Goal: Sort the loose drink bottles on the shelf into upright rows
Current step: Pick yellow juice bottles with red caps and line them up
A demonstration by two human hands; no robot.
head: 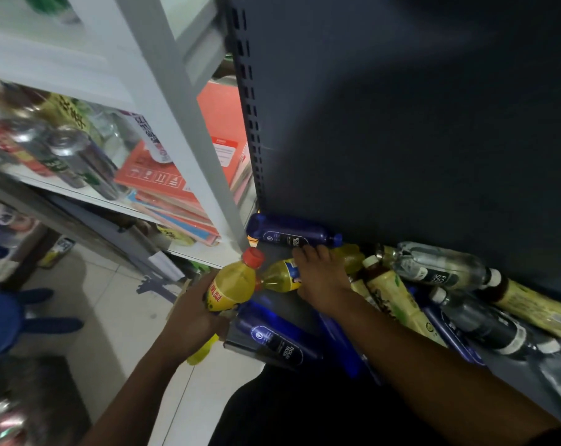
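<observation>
Dark shelf (284, 305) — yellow bottle (232, 284) in left grip (192, 320), cap upward.

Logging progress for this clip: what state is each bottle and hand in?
Yellow plastic bottle with red cap: tilted, held in left hand's grip.
Second yellow plastic bottle: lying, under right hand, grip unclear.
Dark blue plastic bottle at the back: lying.
Clear plastic bottle: lying.
</observation>
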